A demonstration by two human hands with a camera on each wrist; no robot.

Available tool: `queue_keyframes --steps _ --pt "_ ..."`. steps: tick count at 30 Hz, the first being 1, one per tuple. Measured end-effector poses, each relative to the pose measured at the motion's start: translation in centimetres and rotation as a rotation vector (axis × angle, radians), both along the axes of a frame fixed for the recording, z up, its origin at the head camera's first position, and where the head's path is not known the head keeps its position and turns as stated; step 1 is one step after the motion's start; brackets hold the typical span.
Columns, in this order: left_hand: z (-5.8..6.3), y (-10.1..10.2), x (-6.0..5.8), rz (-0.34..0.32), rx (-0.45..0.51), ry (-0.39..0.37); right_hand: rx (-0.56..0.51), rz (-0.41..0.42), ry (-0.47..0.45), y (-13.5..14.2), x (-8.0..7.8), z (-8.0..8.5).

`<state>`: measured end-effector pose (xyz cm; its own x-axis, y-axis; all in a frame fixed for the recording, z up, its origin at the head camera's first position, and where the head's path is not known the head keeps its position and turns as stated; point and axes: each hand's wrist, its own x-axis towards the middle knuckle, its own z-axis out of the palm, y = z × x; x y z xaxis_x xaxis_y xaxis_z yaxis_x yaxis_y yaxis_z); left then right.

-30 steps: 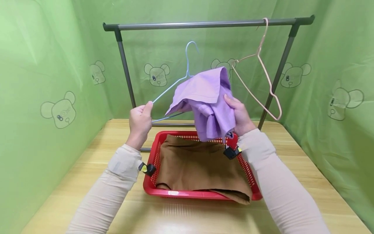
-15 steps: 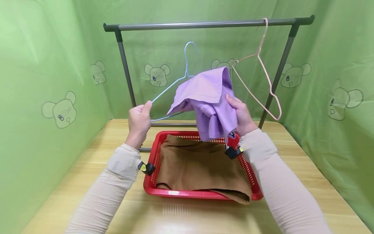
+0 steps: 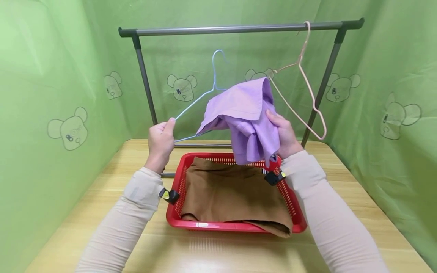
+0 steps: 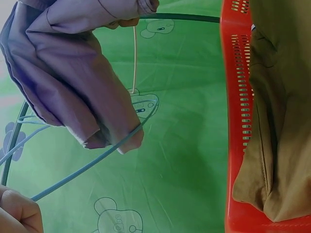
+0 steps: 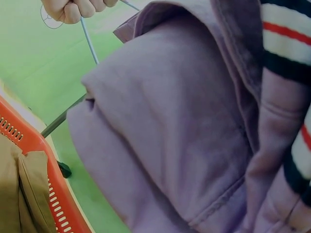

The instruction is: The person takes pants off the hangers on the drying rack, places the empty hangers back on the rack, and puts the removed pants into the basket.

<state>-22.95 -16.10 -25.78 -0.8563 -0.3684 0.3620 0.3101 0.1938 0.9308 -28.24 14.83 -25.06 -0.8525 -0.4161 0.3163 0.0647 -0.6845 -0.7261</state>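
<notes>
My left hand (image 3: 161,143) grips the left end of a light blue wire hanger (image 3: 194,103), thumb along its sloping arm and the hook upward. A light purple garment (image 3: 240,103) drapes over the hanger's right side, hiding that end. At the garment's right edge, my right hand (image 3: 286,134) holds the bunched cloth, thumb in front and the other fingers mostly hidden. Seen from the left wrist, the garment (image 4: 63,63) hangs in folds around the hanger's bar (image 4: 77,172). Striped trim (image 5: 286,34) in white, red and dark bands shows in the right wrist view.
Below the hands, a red plastic basket (image 3: 222,226) on the wooden table (image 3: 136,163) contains a folded brown garment (image 3: 235,193). Behind stands a grey metal rack (image 3: 218,29), with a pink hanger (image 3: 317,110) on the right of its bar. Green curtains (image 3: 78,45) surround the table.
The hands have drawn slightly apart: my left hand and the blue hanger have shifted a little left, while my right hand and the purple garment have moved slightly right. Both grips are unchanged.
</notes>
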Motion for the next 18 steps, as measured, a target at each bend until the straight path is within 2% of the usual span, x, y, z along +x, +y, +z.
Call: queue_keyframes --steps 7,12,18 --pt "-0.10 -0.09 -0.10 0.013 -0.001 -0.009 -0.012 -0.004 0.035 -0.12 0.16 0.02" --pt "-0.16 -0.35 -0.17 0.024 -0.016 -0.015 -0.028 0.064 0.054 -0.17 0.20 0.02" --pt "-0.18 -0.59 -0.19 0.023 -0.031 -0.031 -0.021 0.013 0.044 -0.06 0.51 -0.01"
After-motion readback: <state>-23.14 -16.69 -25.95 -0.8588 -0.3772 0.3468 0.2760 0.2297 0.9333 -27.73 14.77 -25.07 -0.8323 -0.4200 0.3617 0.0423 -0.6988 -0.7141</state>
